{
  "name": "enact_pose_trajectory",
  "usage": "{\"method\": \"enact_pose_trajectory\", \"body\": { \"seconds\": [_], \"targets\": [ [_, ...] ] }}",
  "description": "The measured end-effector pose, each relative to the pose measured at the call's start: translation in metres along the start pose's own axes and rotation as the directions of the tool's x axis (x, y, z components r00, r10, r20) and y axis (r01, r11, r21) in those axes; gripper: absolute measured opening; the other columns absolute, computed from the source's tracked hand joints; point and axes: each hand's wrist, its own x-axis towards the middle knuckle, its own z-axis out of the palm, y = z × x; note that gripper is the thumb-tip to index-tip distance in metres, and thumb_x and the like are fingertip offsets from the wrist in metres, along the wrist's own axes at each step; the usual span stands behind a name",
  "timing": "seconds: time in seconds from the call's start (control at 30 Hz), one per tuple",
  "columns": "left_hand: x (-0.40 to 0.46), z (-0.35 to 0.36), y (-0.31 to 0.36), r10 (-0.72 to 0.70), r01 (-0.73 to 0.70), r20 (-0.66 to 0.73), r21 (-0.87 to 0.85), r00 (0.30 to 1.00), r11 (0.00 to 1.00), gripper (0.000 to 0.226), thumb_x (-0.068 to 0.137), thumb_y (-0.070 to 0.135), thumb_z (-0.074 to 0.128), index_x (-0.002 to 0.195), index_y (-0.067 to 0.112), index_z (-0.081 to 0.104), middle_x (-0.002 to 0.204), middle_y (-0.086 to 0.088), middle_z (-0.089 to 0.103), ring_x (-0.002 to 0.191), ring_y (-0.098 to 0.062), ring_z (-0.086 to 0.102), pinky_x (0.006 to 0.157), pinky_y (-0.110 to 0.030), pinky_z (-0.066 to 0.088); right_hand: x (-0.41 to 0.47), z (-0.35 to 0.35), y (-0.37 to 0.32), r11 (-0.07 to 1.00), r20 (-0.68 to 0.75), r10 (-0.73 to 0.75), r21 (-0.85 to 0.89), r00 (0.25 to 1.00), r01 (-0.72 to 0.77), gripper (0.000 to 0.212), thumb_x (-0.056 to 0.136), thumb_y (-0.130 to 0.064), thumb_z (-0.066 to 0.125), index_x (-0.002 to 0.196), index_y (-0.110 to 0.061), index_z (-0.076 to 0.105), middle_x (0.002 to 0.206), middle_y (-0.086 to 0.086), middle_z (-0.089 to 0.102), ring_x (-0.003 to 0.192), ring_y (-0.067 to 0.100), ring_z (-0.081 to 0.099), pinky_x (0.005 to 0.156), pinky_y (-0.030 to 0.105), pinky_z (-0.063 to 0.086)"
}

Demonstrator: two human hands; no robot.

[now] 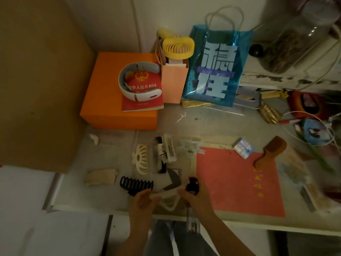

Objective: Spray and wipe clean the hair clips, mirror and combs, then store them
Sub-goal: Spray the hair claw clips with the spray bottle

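Observation:
My right hand (197, 198) grips a small spray bottle (192, 185) with a black head, near the desk's front edge. My left hand (143, 202) pinches a pale clip (168, 199) held just left of the bottle. On the desk lie a black claw clip (136, 184), a cream flower-shaped claw clip (141, 158), a white rectangular clip (169, 147), a black clip (161, 157) beside it and clear clips (188, 145). A folded beige cloth (101, 176) lies at the left. A brown wooden comb (270, 151) and a small mirror (243, 147) sit at the right.
An orange box (110, 89) with a red booklet and a white neck device stands at the back left. A pink paper bag with a yellow fan (178, 46) and a blue bag (215, 67) stand behind. A red sheet (238, 183) covers the desk's right. Cables and clutter fill the far right.

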Motion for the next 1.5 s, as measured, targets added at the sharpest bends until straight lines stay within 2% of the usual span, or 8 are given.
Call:
{"method": "enact_pose_trajectory", "body": {
  "seconds": [0.17, 0.3, 0.53, 0.73, 1.13, 1.3, 1.43, 1.5],
  "targets": [
    [0.011, 0.002, -0.013, 0.053, -0.053, 0.003, 0.129, 0.999, 0.990, 0.027, 0.079, 0.004, 0.071, 0.090, 0.024, 0.056, 0.100, -0.010, 0.065, 0.093, -0.027, 0.061, 0.080, -0.031, 0.046, 0.008, 0.008, 0.007, 0.999, -0.050, -0.016, -0.035, 0.999, 0.014, 0.052, 0.073, -0.012, 0.079, 0.118, -0.015, 0.052, 0.106, 0.003, 0.062, 0.098, 0.022, 0.063, 0.089, 0.046, 0.053],
    [0.018, 0.004, -0.014, 0.045, -0.039, -0.049, 0.111, 0.998, 0.993, 0.028, 0.077, 0.004, 0.073, 0.097, 0.015, 0.058, 0.099, -0.008, 0.063, 0.090, -0.021, 0.059, 0.070, -0.022, 0.042, 0.011, 0.011, 0.004, 0.999, -0.055, -0.047, -0.011, 0.997, 0.047, 0.048, 0.076, -0.007, 0.077, 0.114, -0.020, 0.051, 0.100, -0.008, 0.059, 0.093, 0.009, 0.060, 0.074, 0.019, 0.052],
    [0.027, 0.006, -0.016, 0.072, -0.048, -0.135, 0.169, 0.988, 0.984, 0.031, 0.074, 0.012, 0.077, 0.097, 0.015, 0.058, 0.099, -0.005, 0.063, 0.089, -0.019, 0.058, 0.070, -0.025, 0.042, 0.013, 0.014, 0.004, 0.992, -0.083, -0.113, -0.064, 0.990, 0.108, 0.045, 0.074, -0.007, 0.078, 0.105, -0.027, 0.051, 0.097, -0.007, 0.061, 0.090, 0.007, 0.060, 0.083, 0.028, 0.051],
    [0.027, 0.010, -0.014, 0.093, -0.047, -0.187, 0.234, 0.978, 0.971, 0.033, 0.075, 0.013, 0.077, 0.101, 0.012, 0.058, 0.102, -0.002, 0.059, 0.093, -0.019, 0.053, 0.070, -0.023, 0.037, 0.014, 0.016, 0.003, 0.987, -0.094, -0.149, -0.073, 0.984, 0.142, 0.045, 0.075, -0.003, 0.076, 0.109, -0.018, 0.051, 0.095, -0.005, 0.061, 0.085, 0.005, 0.060, 0.063, 0.009, 0.049],
    [0.028, 0.007, -0.011, 0.122, -0.080, -0.148, 0.260, 0.981, 0.962, 0.027, 0.076, 0.012, 0.076, 0.093, 0.020, 0.057, 0.098, -0.002, 0.062, 0.092, -0.022, 0.057, 0.076, -0.027, 0.041, 0.016, 0.021, -0.002, 0.973, -0.121, -0.198, -0.148, 0.973, 0.179, 0.046, 0.074, -0.003, 0.076, 0.110, -0.016, 0.051, 0.095, -0.002, 0.063, 0.087, 0.007, 0.062, 0.070, 0.011, 0.051],
    [0.024, -0.001, -0.009, 0.110, -0.071, -0.127, 0.280, 0.986, 0.957, 0.028, 0.076, 0.017, 0.076, 0.097, 0.024, 0.058, 0.097, -0.005, 0.067, 0.092, -0.023, 0.061, 0.071, -0.025, 0.042, 0.010, 0.019, -0.012, 0.967, -0.137, -0.214, -0.170, 0.967, 0.190, 0.044, 0.074, -0.005, 0.077, 0.108, -0.017, 0.051, 0.092, 0.000, 0.063, 0.086, 0.013, 0.064, 0.076, 0.025, 0.052],
    [0.018, -0.009, 0.002, 0.095, -0.064, -0.099, 0.279, 0.991, 0.958, 0.029, 0.077, 0.018, 0.075, 0.100, 0.021, 0.058, 0.090, 0.002, 0.065, 0.087, -0.018, 0.061, 0.077, -0.029, 0.043, 0.006, 0.011, -0.025, 0.967, -0.160, -0.228, -0.156, 0.960, 0.204, 0.042, 0.075, 0.002, 0.074, 0.107, -0.013, 0.050, 0.086, -0.006, 0.061, 0.072, -0.004, 0.062, 0.062, 0.009, 0.048],
    [0.015, -0.012, 0.007, 0.087, -0.059, -0.087, 0.281, 0.992, 0.958, 0.030, 0.077, 0.021, 0.075, 0.103, 0.020, 0.059, 0.092, 0.001, 0.065, 0.089, -0.019, 0.060, 0.080, -0.032, 0.046, 0.003, 0.006, -0.030, 0.972, -0.193, -0.221, -0.129, 0.956, 0.198, 0.043, 0.075, 0.002, 0.073, 0.109, -0.012, 0.051, 0.086, -0.008, 0.060, 0.072, 0.002, 0.062, 0.060, 0.007, 0.047]
  ]
}}
